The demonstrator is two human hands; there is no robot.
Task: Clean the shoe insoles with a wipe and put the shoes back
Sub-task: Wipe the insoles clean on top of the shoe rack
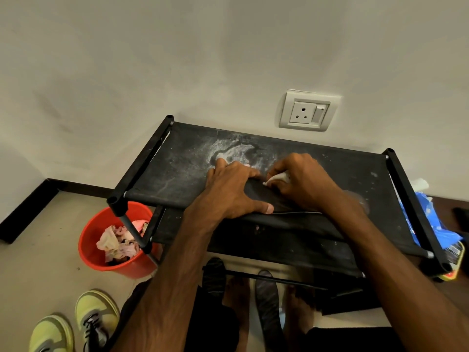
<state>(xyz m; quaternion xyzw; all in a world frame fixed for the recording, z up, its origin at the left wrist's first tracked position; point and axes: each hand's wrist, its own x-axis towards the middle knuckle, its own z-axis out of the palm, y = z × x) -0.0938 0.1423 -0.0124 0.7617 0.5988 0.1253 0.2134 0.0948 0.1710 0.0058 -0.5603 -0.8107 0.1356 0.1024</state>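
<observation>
Wiping was in hand — the left hand (pixel 233 190) pressed flat on the dark insole (pixel 266 198) atop the shoe rack (pixel 175 171), the right hand (pixel 303 182) gripped the wipe (pixel 278 177) against it; next, likely, lengthwise strokes.

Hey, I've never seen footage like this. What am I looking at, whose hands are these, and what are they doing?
This is one picture from a camera worn on a person's head, looking down at their own bare hands; no machine is involved. The left hand presses a dark insole flat on top of a black fabric shoe rack. The right hand pinches a white wipe against the insole. On the floor stand a red bucket of crumpled paper and a pair of yellow-green sneakers.
</observation>
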